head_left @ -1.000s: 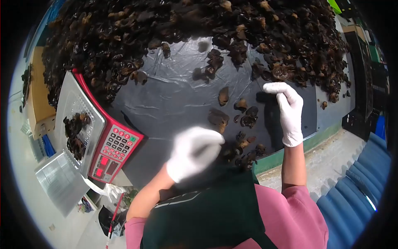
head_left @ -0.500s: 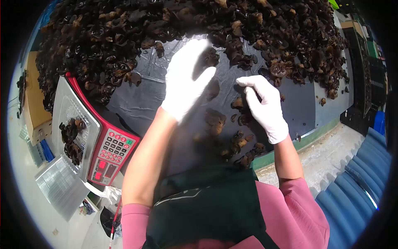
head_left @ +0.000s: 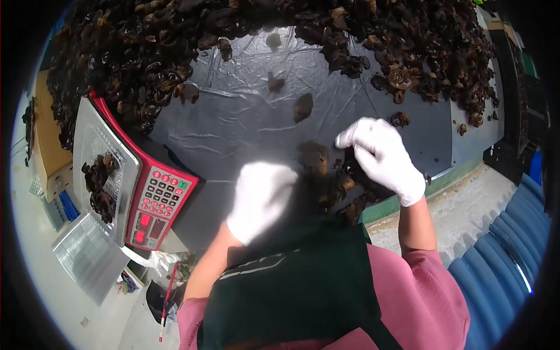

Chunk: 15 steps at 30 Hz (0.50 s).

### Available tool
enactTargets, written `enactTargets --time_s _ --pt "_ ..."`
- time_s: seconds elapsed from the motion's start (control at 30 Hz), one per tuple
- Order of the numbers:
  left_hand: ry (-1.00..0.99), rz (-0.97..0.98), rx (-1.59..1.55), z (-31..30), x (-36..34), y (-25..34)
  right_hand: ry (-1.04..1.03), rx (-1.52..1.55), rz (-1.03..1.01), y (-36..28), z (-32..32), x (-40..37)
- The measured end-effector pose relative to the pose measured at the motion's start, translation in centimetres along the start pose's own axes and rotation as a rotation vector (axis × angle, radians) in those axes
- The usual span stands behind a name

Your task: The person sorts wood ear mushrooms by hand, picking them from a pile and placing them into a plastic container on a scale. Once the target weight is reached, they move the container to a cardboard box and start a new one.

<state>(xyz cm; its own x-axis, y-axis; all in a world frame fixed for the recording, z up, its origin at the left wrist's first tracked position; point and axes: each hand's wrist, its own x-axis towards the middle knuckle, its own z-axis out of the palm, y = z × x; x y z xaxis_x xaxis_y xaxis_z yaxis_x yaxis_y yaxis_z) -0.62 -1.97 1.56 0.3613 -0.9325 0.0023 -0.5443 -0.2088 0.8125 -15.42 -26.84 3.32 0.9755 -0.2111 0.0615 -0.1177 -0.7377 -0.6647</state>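
Observation:
My left hand (head_left: 263,201), in a white glove, is over the near part of the dark sheet (head_left: 227,128), close to the apron. Motion smears its fingers, so its grip does not show. My right hand (head_left: 385,157), gloved too, is curled with the fingertips bent down and in; whatever they hold is hidden. Below and beside it lies a small cluster of dried wood ear mushrooms (head_left: 344,186). A blurred wood ear piece (head_left: 314,156) is between the hands, and a single piece (head_left: 303,107) lies farther out on the sheet.
A large heap of wood ear mushrooms (head_left: 134,58) curves around the sheet's far side. On the left stands a red scale (head_left: 160,201) with some wood ears (head_left: 100,186) on its pan. A cardboard box (head_left: 52,137) is beyond it. Blue corrugated material (head_left: 496,268) is at right.
My left hand has pulled back from the far part of the sheet toward my body. Loose pieces now show where it was. My right hand has shifted slightly right and nearer, still curled.

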Motion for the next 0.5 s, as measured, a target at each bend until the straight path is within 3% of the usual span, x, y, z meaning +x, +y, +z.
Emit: enactTargets --time_s 0.07,0.27,0.33,0.4,0.5 --pt "-0.098 0.086 -0.094 0.1 -0.5 1.0 0.151 -0.089 0.124 -1.1 0.2 1.7" --pt "0.161 -0.150 -0.407 -1.5 -1.4 1.0 0.166 -0.341 -0.220 1.1 3.6 6.9" --pt "0.316 -0.394 -0.432 -2.8 -1.3 1.5 0.210 -0.254 -0.147 0.5 3.0 7.0" --pt "0.392 -0.457 -0.601 -3.6 -1.3 1.4 0.251 0.144 0.106 -0.4 2.6 6.6" --pt "0.329 -0.469 -0.871 -4.0 -0.2 1.4 0.121 0.353 0.387 -1.5 1.7 5.7"
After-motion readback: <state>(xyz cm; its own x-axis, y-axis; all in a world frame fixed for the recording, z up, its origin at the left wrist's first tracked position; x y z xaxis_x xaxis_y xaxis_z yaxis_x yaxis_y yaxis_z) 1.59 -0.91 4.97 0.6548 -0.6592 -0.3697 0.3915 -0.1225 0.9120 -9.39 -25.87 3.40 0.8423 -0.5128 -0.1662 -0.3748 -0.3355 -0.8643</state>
